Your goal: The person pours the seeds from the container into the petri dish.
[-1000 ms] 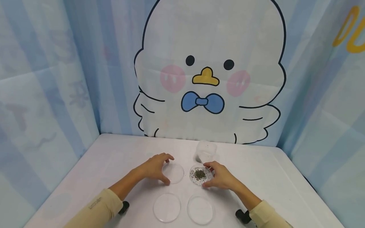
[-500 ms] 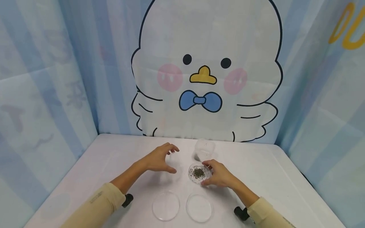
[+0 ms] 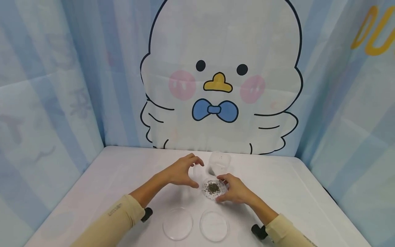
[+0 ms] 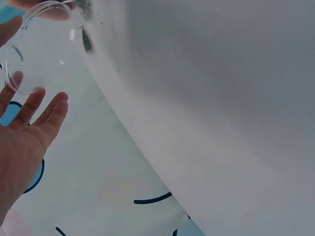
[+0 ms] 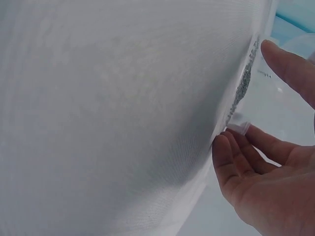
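Note:
My left hand (image 3: 182, 172) holds a clear round petri dish lid (image 3: 198, 174) between thumb and fingertips. The lid stands tilted above the table; in the left wrist view the lid (image 4: 47, 54) shows as a clear disc with a raised rim. Just to its right, a clear petri dish (image 3: 205, 194) sits on the table with dark green granules (image 3: 213, 187) heaped in its middle and scattered around. My right hand (image 3: 237, 190) grips this dish by its right side, thumb at the near rim, fingers at the far rim. Edge-on in the right wrist view, the granules (image 5: 243, 84) form a thin layer.
Two more clear round dish pieces, the left one (image 3: 177, 225) and the right one (image 3: 214, 227), lie side by side nearer me. A clear plastic tub (image 3: 220, 162) stands behind the granule dish. Printed cloth (image 3: 123, 85) hangs behind the white table (image 3: 271, 181).
My left hand has lifted the lid off the table and carried it right, tilting it up close to the granule dish. The right hand stays at the dish.

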Demonstrator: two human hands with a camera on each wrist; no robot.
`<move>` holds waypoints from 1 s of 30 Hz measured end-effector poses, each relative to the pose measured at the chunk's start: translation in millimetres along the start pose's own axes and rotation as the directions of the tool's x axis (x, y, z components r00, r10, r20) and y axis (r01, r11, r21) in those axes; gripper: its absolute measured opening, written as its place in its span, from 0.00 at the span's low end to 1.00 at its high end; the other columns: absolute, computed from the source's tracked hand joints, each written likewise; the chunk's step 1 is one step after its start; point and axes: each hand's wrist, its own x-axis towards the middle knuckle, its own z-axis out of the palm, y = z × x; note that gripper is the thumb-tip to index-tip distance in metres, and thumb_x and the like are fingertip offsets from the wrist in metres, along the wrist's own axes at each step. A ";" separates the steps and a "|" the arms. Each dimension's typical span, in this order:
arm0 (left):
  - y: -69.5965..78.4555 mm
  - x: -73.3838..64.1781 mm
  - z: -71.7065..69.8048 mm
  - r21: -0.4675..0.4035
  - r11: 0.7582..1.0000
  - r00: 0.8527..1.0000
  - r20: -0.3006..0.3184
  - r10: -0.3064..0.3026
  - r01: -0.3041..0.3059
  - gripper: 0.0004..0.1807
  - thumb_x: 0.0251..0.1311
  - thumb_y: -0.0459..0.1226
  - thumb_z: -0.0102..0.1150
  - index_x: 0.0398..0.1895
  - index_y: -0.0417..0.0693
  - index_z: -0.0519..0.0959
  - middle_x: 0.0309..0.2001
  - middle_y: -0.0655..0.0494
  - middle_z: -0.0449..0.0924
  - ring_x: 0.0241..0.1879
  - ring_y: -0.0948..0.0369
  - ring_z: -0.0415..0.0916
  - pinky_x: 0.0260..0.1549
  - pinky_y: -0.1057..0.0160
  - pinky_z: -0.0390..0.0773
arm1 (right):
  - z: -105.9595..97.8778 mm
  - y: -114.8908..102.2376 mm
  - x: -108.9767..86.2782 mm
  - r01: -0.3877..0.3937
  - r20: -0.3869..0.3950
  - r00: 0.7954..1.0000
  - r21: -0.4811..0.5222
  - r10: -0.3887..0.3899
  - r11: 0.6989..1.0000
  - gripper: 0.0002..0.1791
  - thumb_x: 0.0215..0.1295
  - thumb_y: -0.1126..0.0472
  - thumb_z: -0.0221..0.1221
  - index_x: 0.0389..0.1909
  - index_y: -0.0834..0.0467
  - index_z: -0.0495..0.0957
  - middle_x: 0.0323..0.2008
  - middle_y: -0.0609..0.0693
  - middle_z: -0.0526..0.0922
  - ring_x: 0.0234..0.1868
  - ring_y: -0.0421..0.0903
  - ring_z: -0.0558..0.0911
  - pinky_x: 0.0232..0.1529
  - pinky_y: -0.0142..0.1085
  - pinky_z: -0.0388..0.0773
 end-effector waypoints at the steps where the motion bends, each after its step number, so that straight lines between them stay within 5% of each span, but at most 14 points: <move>1: 0.0 0.8 -0.4 0.004 1.000 1.000 0.000 0.000 0.000 0.34 0.48 0.41 0.81 0.60 0.56 0.77 0.58 0.52 0.74 0.62 0.45 0.74 0.59 0.47 0.79 | -0.3 0.1 0.2 -0.004 0.000 1.000 -0.003 0.004 1.000 0.47 0.44 0.56 0.83 0.66 0.64 0.75 0.54 0.55 0.80 0.52 0.51 0.79 0.49 0.44 0.78; 13: 8.5 6.0 -4.0 0.036 0.999 1.000 0.022 0.017 -0.018 0.33 0.47 0.39 0.81 0.59 0.51 0.79 0.56 0.47 0.75 0.59 0.47 0.75 0.55 0.47 0.80 | -8.7 -1.6 -0.2 -0.016 -0.021 1.000 -0.016 0.016 1.000 0.47 0.43 0.56 0.84 0.66 0.64 0.76 0.52 0.54 0.81 0.50 0.50 0.79 0.50 0.44 0.78; 21: 18.1 16.0 10.7 0.009 0.998 0.998 0.033 0.058 -0.058 0.33 0.48 0.39 0.81 0.60 0.52 0.78 0.57 0.45 0.74 0.60 0.48 0.75 0.56 0.48 0.79 | -8.0 1.0 -4.6 -0.042 -0.016 0.999 0.013 0.042 0.999 0.47 0.42 0.59 0.84 0.66 0.64 0.75 0.53 0.55 0.81 0.52 0.52 0.80 0.50 0.46 0.80; 30: 23.6 27.9 27.1 0.025 0.999 0.996 0.084 0.035 -0.037 0.34 0.50 0.41 0.80 0.62 0.53 0.77 0.58 0.45 0.74 0.59 0.47 0.76 0.57 0.48 0.80 | -23.3 2.5 -24.3 -0.017 -0.045 0.999 -0.002 0.016 1.000 0.43 0.44 0.62 0.82 0.65 0.63 0.76 0.57 0.58 0.81 0.58 0.60 0.81 0.53 0.52 0.81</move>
